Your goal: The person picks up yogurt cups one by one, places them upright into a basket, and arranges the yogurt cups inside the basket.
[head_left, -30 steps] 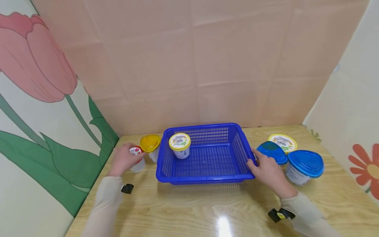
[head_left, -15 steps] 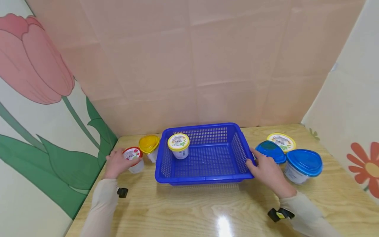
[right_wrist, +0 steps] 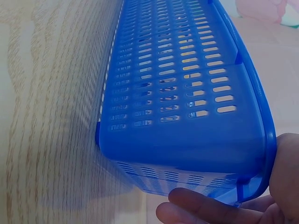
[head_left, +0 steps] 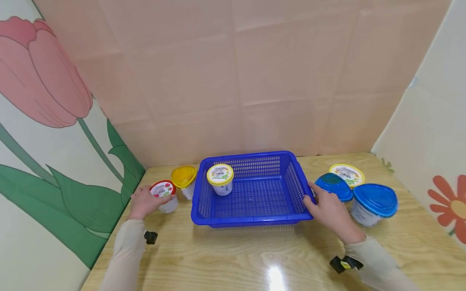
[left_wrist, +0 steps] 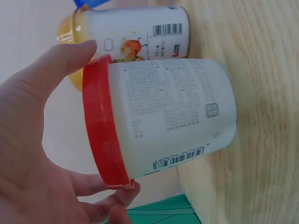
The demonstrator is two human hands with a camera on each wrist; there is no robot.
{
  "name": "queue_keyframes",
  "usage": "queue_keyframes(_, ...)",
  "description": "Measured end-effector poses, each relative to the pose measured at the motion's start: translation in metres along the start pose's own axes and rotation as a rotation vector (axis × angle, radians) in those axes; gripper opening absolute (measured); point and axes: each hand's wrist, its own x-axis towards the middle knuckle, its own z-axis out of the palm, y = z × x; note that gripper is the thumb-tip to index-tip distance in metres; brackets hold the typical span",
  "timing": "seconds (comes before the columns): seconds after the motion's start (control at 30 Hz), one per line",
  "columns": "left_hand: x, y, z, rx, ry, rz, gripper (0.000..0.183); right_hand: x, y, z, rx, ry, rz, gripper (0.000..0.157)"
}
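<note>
A white tub with a red lid (head_left: pixel 162 188) stands upright on the table at the left. My left hand (head_left: pixel 146 201) holds it by the lid; in the left wrist view the thumb lies at one side of the red rim (left_wrist: pixel 103 126) and fingertips reach the other. A blue slotted plastic basket (head_left: pixel 251 220) sits in the middle. My right hand (head_left: pixel 329 208) grips its right rim near the front corner, fingers under the lip in the right wrist view. Inside the basket, at the left, stands a tub with a yellow-edged white lid (head_left: pixel 220 173).
A yellow-lidded tub (head_left: pixel 184 178) stands between the red-lidded tub and the basket. Right of the basket are two blue-lidded tubs, one nearer (head_left: pixel 375 200) and one partly behind my right hand (head_left: pixel 333 186). A yellow-rimmed white lid (head_left: pixel 347 174) shows behind them.
My left hand has shifted left from over the red lid to its left side, leaving more of the lid showing. The right hand and basket stay put.
</note>
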Motion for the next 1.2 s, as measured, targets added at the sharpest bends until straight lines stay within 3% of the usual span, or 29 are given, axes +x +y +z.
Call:
queue_keyframes(0.53, 0.004, -0.009, 0.013, -0.043, -0.017, -0.052, 0.110, -0.001, 0.001, 0.001, 0.006, 0.004, -0.004, 0.061)
queue_keyframes(1.2, 0.002, -0.009, 0.009, -0.102, -0.045, -0.075, 0.113, 0.000, -0.001, -0.001, -0.007, -0.003, 0.005, 0.061)
